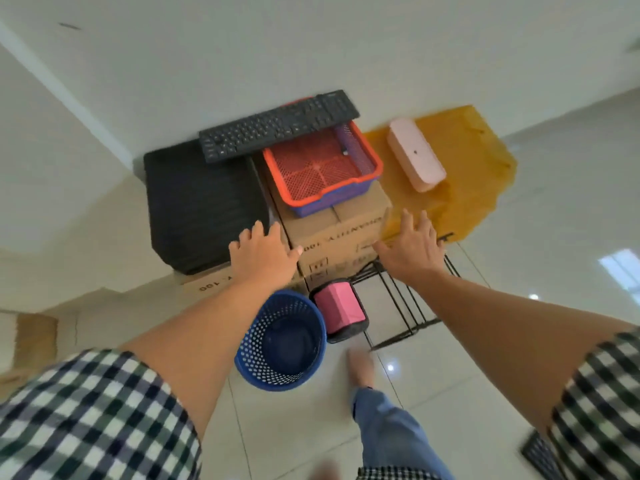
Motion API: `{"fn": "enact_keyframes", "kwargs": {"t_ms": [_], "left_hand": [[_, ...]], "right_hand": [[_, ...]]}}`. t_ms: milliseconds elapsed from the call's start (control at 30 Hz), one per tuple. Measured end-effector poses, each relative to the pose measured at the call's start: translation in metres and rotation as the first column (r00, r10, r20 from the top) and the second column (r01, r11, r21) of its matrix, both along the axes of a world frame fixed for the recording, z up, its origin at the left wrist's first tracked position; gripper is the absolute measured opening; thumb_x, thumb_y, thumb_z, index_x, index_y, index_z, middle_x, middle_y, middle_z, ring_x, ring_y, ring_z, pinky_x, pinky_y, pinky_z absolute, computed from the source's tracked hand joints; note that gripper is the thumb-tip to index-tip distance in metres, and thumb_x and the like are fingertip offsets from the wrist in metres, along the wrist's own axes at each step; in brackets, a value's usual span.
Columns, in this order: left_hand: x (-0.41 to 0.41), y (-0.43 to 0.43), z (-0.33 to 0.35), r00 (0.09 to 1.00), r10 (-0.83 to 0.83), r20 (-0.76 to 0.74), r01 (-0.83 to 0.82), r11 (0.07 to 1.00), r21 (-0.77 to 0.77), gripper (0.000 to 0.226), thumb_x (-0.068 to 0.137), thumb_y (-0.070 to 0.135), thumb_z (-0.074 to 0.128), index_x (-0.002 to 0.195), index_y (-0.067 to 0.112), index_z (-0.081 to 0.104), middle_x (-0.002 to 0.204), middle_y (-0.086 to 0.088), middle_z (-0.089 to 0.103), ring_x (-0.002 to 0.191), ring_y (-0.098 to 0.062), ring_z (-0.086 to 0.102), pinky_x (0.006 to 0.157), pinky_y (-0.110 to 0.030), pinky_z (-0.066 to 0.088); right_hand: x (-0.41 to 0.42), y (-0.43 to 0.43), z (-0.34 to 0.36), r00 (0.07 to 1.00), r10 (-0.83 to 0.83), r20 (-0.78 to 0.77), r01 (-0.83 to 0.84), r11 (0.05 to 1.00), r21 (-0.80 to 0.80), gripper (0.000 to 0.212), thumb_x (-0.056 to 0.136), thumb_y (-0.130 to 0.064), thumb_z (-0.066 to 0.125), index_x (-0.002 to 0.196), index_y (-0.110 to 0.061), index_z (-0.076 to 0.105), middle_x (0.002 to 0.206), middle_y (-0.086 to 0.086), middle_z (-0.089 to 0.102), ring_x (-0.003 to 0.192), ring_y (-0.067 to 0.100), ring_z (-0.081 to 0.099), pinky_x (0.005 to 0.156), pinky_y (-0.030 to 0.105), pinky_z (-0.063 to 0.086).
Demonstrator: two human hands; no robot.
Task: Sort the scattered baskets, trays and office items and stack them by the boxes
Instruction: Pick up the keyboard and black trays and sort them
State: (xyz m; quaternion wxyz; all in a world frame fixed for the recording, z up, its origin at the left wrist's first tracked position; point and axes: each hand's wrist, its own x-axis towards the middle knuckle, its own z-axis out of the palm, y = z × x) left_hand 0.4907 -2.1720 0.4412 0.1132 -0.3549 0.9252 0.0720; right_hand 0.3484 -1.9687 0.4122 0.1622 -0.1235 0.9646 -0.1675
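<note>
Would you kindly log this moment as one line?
left hand open, by black trays | right hand open, at box | keyboard across red tray

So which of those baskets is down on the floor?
The round blue basket, upright on the tiles; the red tray sits up on a cardboard box.

The keyboard [278, 124] is covering the back rim of the red tray [322, 168], which is hiding most of the blue tray [318, 206] beneath it. A black mat [204, 206] is concealing the top of the left box [207, 287]. The foot [362, 365] is showing only as a blur. A black mesh item [536, 453] is running off the lower edge.
</note>
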Motion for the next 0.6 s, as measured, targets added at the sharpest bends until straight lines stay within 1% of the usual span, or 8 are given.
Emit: {"fn": "enact_keyframes", "kwargs": {"t_ms": [133,233,333,433,533,600], "left_hand": [[0.047,0.056,0.007,0.996,-0.093,-0.014,0.093,0.996,-0.005,0.070,0.092,0.068,0.046,0.148,0.025,0.040,0.155,-0.008,0.039,0.139,-0.033,0.037,0.110,-0.051,0.031],[0.062,0.098,0.011,0.984,-0.179,0.015,0.178,0.984,0.022,0.074,0.093,0.067,0.043,0.153,0.025,0.032,0.160,-0.008,0.031,0.144,-0.032,0.031,0.113,-0.052,0.027],[0.061,0.147,0.018,0.961,-0.275,0.033,0.273,0.961,0.045,0.076,0.095,0.067,0.042,0.157,0.026,0.025,0.161,-0.007,0.028,0.146,-0.032,0.027,0.116,-0.053,0.023],[0.049,0.206,0.029,0.915,-0.401,0.042,0.398,0.915,0.061,0.076,0.096,0.065,0.041,0.158,0.026,0.021,0.163,-0.008,0.026,0.147,-0.032,0.025,0.117,-0.052,0.021],[0.031,0.273,0.038,0.849,-0.524,0.073,0.519,0.851,0.073,0.076,0.098,0.064,0.038,0.160,0.026,0.017,0.165,-0.007,0.020,0.149,-0.032,0.022,0.118,-0.052,0.019],[0.019,0.323,0.040,0.797,-0.599,0.076,0.593,0.801,0.083,0.075,0.098,0.063,0.038,0.160,0.025,0.017,0.165,-0.008,0.020,0.149,-0.031,0.021,0.118,-0.052,0.019]], "right_hand": [[0.075,0.079,0.010,0.991,-0.130,0.037,0.128,0.990,0.062,0.090,0.093,-0.066,0.050,0.161,-0.023,0.011,0.169,0.012,0.004,0.155,0.032,0.010,0.122,0.056,0.017],[0.121,0.129,0.015,0.972,-0.226,0.062,0.222,0.972,0.073,0.089,0.094,-0.064,0.051,0.160,-0.022,0.010,0.169,0.013,0.004,0.155,0.033,0.010,0.123,0.055,0.018],[0.155,0.178,0.019,0.944,-0.320,0.078,0.317,0.947,0.049,0.088,0.095,-0.063,0.052,0.160,-0.022,0.010,0.169,0.013,0.004,0.155,0.033,0.010,0.123,0.054,0.017],[0.178,0.232,0.020,0.907,-0.412,0.086,0.412,0.911,0.025,0.088,0.095,-0.064,0.050,0.161,-0.022,0.011,0.168,0.012,0.005,0.155,0.032,0.009,0.122,0.054,0.017],[0.187,0.292,0.020,0.849,-0.520,0.095,0.521,0.853,0.015,0.088,0.095,-0.065,0.050,0.160,-0.022,0.011,0.169,0.011,0.005,0.155,0.030,0.009,0.122,0.054,0.016],[0.192,0.337,0.019,0.805,-0.585,0.094,0.587,0.810,0.011,0.087,0.094,-0.065,0.050,0.160,-0.022,0.012,0.168,0.011,0.005,0.155,0.031,0.010,0.122,0.054,0.016]]}}
